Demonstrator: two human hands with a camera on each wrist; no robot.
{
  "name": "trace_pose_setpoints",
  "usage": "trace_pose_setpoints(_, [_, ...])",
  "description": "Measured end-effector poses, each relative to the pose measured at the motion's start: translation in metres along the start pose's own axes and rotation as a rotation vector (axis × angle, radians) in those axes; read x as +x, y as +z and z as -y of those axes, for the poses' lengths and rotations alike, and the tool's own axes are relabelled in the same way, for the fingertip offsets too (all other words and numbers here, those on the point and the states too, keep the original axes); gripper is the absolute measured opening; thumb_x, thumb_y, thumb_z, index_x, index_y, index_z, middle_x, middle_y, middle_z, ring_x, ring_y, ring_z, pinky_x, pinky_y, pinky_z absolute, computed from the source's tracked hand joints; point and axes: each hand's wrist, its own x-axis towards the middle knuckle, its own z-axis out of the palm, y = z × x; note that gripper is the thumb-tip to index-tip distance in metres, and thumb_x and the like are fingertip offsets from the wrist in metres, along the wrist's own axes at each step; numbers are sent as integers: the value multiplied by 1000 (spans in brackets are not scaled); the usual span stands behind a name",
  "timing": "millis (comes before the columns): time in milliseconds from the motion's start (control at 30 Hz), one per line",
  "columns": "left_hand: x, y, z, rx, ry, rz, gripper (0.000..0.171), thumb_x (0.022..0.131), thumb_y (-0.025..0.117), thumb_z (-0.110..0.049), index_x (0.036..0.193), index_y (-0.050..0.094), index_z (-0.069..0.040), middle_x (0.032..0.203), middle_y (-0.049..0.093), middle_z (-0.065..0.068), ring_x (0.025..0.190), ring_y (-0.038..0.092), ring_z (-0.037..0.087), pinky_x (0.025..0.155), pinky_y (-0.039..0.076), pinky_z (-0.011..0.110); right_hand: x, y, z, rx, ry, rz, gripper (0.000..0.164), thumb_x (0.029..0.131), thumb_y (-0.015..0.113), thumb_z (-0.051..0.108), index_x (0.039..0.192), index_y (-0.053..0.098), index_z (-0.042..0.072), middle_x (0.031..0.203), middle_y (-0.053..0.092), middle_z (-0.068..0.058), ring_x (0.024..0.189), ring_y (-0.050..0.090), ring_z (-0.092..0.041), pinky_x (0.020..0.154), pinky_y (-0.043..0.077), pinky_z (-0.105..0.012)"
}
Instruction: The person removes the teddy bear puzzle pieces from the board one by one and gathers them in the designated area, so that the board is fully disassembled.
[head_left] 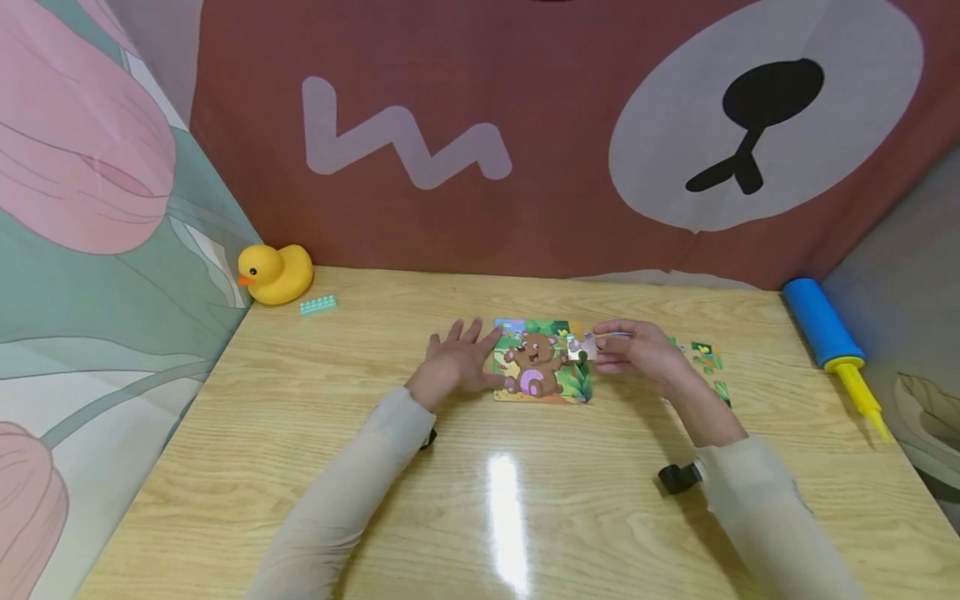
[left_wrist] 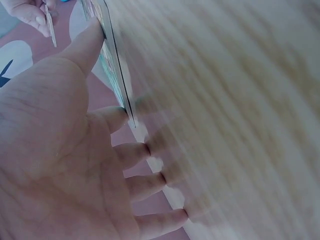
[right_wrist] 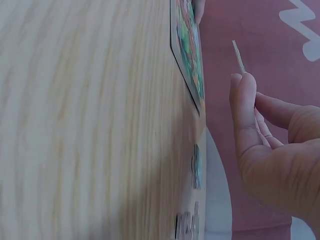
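Observation:
A flat picture puzzle showing a brown bear lies mid-table. My left hand is at its left side with fingers spread; in the left wrist view the thumb and index fingertip touch the puzzle's edge, and the other fingertips rest on the table. My right hand pinches a small thin puzzle piece between thumb and fingers. That piece is held above the puzzle's upper right part, raised off the table in the right wrist view.
Several loose puzzle pieces lie right of the puzzle, partly behind my right hand. A yellow rubber duck and a mint toy brick sit at the back left. A blue and yellow pump lies along the right edge.

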Motion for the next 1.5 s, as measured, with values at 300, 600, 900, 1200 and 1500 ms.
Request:
trace_pose_setpoints(300, [0,0,0,5,-7,6,97,89,50,-79,163,2,-39,173,-4,1,160,-2,33,125,9,64,-10,-16,-4,78,6,-8,54,105,56,11,150,35,-9,100,73,3,88,76,-9,80,61,-24])
trace_pose_setpoints(600, [1,0,1,4,-7,7,97,88,50,-79,163,4,-39,173,-3,1,160,-1,33,125,9,64,-22,-31,-7,50,15,-8,56,106,54,16,155,33,-4,105,73,7,90,76,-6,80,60,-22])
trace_pose_setpoints(900, [1,1,1,6,-4,7,96,89,50,-79,163,3,-39,173,-3,2,160,-1,34,125,9,64,-31,-43,-15,73,6,3,62,105,56,15,154,27,-11,102,75,5,91,75,-8,82,60,-23])
trace_pose_setpoints(1200, [1,0,1,3,-1,0,96,89,49,-79,164,3,-38,173,-3,2,160,-1,34,125,9,64,-40,-51,-25,30,6,15,63,106,54,17,154,26,-12,108,72,10,94,74,-8,84,60,-24])
trace_pose_setpoints(1500, [0,1,1,9,2,-7,96,90,49,-78,164,4,-38,173,-3,3,160,-1,34,125,10,65,-43,-53,-33,10,37,15,56,106,53,14,151,31,-11,109,71,9,95,75,-11,86,61,-29])
